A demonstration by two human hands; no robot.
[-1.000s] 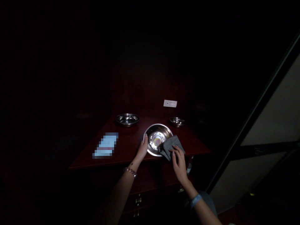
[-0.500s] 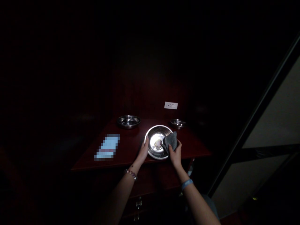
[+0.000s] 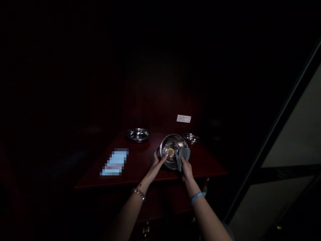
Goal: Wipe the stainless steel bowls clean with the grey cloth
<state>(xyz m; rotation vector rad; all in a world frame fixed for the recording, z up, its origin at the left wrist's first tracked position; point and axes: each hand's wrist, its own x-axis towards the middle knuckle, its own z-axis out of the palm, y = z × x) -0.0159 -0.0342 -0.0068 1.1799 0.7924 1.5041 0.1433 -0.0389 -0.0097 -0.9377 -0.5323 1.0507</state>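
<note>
A shiny metal bowl (image 3: 174,142), with a yellow and red round sticker inside its bottom, is held tilted over the dark red table. My left hand (image 3: 155,165) grips the bowl's left side, thumb over the rim and inside. On the right side, my right hand (image 3: 186,167) pinches a grey cloth (image 3: 185,155) that is folded over the rim. The fingers of both hands are partly hidden behind the bowl and cloth.
On the table (image 3: 140,164), a wide metal dish (image 3: 138,134) stands at the back left and a smaller metal bowl (image 3: 191,138) at the back right. A pixelated light-blue object (image 3: 115,162) lies on the left. A white socket (image 3: 184,118) is on the back wall.
The bowl has tilted and its bright glare is gone, so the sticker shows clearly. My left thumb has moved further inside, and the cloth now hangs over the right rim. The view has shifted slightly.
</note>
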